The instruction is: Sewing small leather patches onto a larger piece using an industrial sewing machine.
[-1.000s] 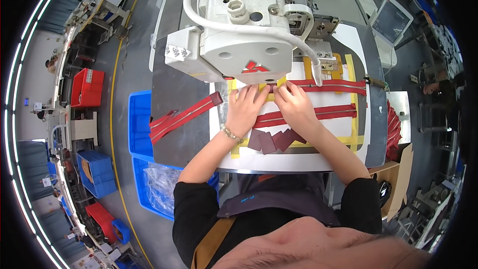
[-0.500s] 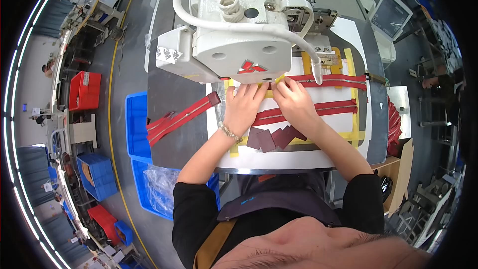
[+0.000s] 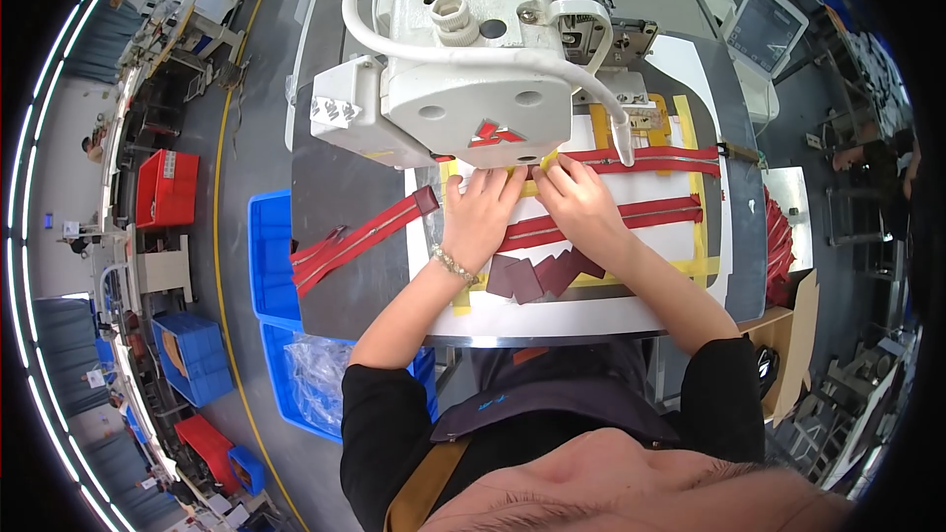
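Observation:
Under the front of a white sewing machine (image 3: 478, 103), my left hand (image 3: 480, 214) lies flat with its fingers stretched forward, their tips partly hidden by the machine head. Just beside it, my right hand (image 3: 581, 205) has its fingers bent and pinched at the left end of a red zipper (image 3: 660, 160), which runs off to the right. What lies right under the fingertips is hidden. A second red zipper (image 3: 645, 215) passes beneath my right wrist. Nearer to me are several small dark red patches (image 3: 527, 279). Left of my left hand rests another red zipper (image 3: 370, 233) with a patch at its end.
Yellow tape (image 3: 695, 202) marks the white sheet on the table. A control screen (image 3: 767, 25) stands at the far right. Red zippers (image 3: 778, 246) hang in a bundle off the right side. Blue bins (image 3: 274, 266) sit by the left edge, one holding clear plastic.
The whole view has shifted slightly. Both hands stay at nearly the same place by the machine head, and the zippers and patches lie as before.

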Tool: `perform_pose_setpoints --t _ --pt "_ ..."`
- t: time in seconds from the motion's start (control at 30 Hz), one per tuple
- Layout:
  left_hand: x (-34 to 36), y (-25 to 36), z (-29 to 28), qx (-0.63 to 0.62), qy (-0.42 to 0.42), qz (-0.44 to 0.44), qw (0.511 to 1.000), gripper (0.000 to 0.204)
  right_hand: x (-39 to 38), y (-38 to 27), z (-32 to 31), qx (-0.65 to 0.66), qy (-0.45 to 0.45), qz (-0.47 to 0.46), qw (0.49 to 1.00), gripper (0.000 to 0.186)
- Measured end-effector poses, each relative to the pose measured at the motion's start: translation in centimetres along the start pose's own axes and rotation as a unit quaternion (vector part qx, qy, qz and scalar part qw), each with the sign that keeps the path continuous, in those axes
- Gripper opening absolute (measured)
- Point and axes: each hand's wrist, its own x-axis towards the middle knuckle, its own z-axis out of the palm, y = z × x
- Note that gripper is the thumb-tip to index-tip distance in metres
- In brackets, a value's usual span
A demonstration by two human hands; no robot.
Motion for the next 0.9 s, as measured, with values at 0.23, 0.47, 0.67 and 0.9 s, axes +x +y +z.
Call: perform_pose_setpoints --t 0.23,0.47,0.67,0.9 --pt "-0.1 -0.3 0.0 -0.002 0.000 0.001 1.000 0.037 -0.5 2.0 -0.8 0.085 -0.013 -0.008 0.996 0.022" --pt "0.3 -1.9 0.0 -0.035 0.008 0.035 0.999 0.038 -0.7 3.7 -1.0 0.144 -0.041 -0.035 0.988 0.023" --pt "0.3 -3.9 0.4 -0.080 -0.082 0.008 0.993 0.039 -1.2 4.0 -0.4 0.155 -0.001 -0.045 0.987 0.024" --pt "3.5 -6.4 0.1 -0.385 -0.380 -0.158 0.826 0.047 -1.0 4.2 -0.6 0.183 -0.005 -0.043 0.982 0.023"
